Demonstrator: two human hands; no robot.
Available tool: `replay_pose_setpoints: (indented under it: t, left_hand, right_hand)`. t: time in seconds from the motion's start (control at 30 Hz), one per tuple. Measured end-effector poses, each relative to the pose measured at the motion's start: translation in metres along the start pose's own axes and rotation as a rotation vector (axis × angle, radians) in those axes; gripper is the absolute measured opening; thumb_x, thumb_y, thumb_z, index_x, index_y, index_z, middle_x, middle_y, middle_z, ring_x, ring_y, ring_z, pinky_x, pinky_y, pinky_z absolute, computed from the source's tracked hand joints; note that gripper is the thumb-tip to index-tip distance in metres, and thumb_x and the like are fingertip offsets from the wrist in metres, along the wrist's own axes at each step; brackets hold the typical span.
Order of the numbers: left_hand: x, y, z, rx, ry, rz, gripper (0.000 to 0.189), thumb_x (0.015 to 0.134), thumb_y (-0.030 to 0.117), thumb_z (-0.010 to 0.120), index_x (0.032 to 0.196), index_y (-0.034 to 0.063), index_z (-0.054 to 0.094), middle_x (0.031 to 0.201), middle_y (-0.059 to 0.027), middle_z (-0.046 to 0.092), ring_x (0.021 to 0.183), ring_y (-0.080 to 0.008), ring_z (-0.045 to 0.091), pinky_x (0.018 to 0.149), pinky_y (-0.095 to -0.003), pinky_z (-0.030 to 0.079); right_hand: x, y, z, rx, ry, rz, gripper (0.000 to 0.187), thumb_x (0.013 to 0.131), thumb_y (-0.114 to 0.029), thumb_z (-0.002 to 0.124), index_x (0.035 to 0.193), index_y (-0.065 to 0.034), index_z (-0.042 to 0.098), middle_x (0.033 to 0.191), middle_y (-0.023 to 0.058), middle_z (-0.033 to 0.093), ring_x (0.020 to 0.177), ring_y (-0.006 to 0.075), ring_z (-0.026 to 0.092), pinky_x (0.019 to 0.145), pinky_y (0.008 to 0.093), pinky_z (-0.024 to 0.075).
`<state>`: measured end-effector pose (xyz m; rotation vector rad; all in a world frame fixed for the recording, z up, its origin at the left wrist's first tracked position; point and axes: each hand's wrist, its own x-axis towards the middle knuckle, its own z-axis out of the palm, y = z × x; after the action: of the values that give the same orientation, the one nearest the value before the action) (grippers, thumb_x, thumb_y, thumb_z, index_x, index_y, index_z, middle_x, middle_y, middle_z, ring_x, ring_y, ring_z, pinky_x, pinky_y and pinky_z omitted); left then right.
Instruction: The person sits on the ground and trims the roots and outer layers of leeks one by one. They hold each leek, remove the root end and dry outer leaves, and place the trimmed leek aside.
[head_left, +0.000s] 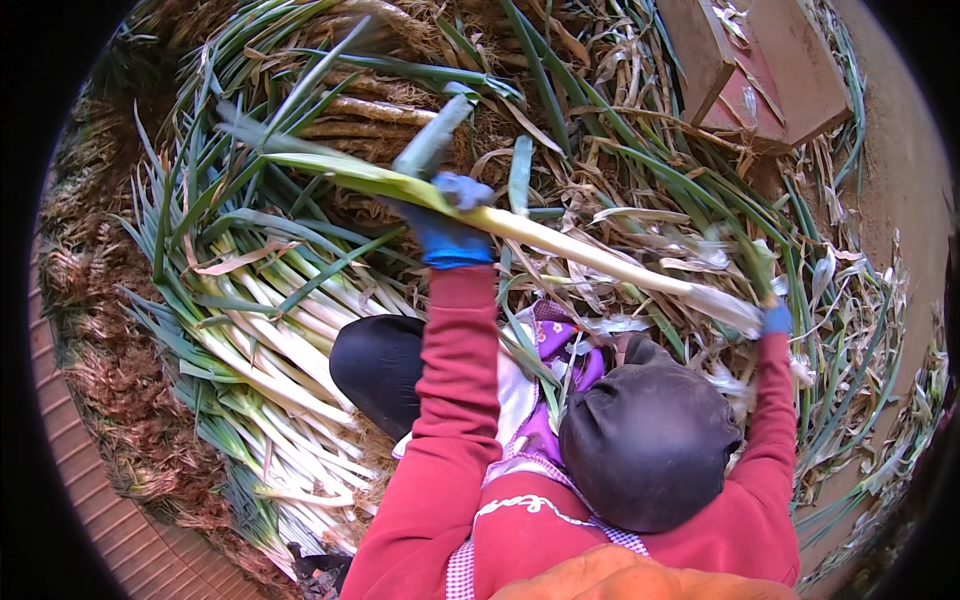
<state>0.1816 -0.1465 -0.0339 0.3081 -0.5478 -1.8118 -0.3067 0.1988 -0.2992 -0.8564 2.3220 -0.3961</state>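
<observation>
My left hand (454, 221), in a blue glove, is closed around the green part of a long leek-like onion (577, 244). The stalk slants down to the right, its white end lying against my right hand (776, 319). That hand is also blue-gloved and small in view, its fingers blurred. A blurred green leaf strip (754, 262) runs up from its grip. Below and left of my left hand lies a heap of pale, clean-stalked onions (277, 367) with green tops. Beyond it are unpeeled onions (375, 112) with brown, rooty stalks.
Dry husks and stripped leaves (622, 195) cover the ground ahead and to the right. A wooden trough-like piece (795, 82) stands at the upper right. My dark-covered knees (649, 435) rise between my arms. Ribbed brown flooring (112, 510) edges the lower left.
</observation>
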Motion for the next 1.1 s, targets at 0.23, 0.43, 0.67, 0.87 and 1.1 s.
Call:
replay_pose_setpoints:
  t: [0.23,0.43,0.67,0.87,1.1]
  left_hand:
    - [0.014,0.026,0.025,-0.051,-0.337,0.034,0.064,0.086,0.048,0.038,0.121,-0.0055,0.041,0.055,0.0017,0.047,0.039,-0.0089,0.043,0.044,-0.0234,0.035]
    - [0.017,-0.030,0.065,-0.271,-0.624,-0.236,0.064,0.084,0.052,0.040,0.115,-0.0035,0.039,0.055,-0.0047,0.050,0.033,-0.0170,0.047,0.037,-0.0271,0.042]
    - [0.023,-0.044,0.037,-0.303,-0.749,-0.263,0.045,0.089,0.036,0.037,0.108,-0.0054,0.039,0.053,-0.0039,0.051,0.037,-0.0150,0.052,0.039,-0.0253,0.043]
    - [0.021,-0.012,0.016,-0.304,-0.750,-0.105,0.026,0.093,0.018,0.033,0.107,-0.0026,0.040,0.058,0.0001,0.051,0.047,-0.0123,0.058,0.051,-0.0245,0.048]
    - [0.029,0.062,-0.003,-0.082,-0.407,0.099,0.034,0.090,0.016,0.036,0.116,-0.0020,0.047,0.052,0.0054,0.047,0.040,-0.0042,0.049,0.049,-0.0206,0.039]
  right_hand:
    - [-0.056,-0.126,-0.096,-0.304,0.104,-0.191,0.038,0.076,-0.032,0.058,0.101,-0.0042,0.057,0.086,0.0200,0.060,0.079,0.0346,0.057,0.069,0.0401,0.0446]
    - [-0.117,-0.376,-0.034,0.620,-0.528,-0.800,0.031,0.078,-0.013,0.056,0.106,-0.0017,0.052,0.100,0.0119,0.057,0.091,0.0219,0.056,0.081,0.0320,0.0439]
    - [-0.140,-0.441,0.052,1.325,-1.039,-0.346,0.038,0.089,-0.037,0.043,0.089,-0.0013,0.057,0.082,0.0082,0.060,0.073,0.0141,0.055,0.068,0.0287,0.0466]
    - [-0.094,-0.376,0.054,1.618,-1.063,0.191,0.024,0.087,-0.033,0.048,0.087,-0.0091,0.045,0.060,-0.0009,0.049,0.040,0.0090,0.044,0.035,0.0209,0.0370]
    - [-0.013,-0.105,-0.021,0.562,-0.105,0.041,0.032,0.085,-0.030,0.051,0.100,-0.0018,0.057,0.080,0.0072,0.058,0.064,0.0165,0.052,0.058,0.0273,0.0415]
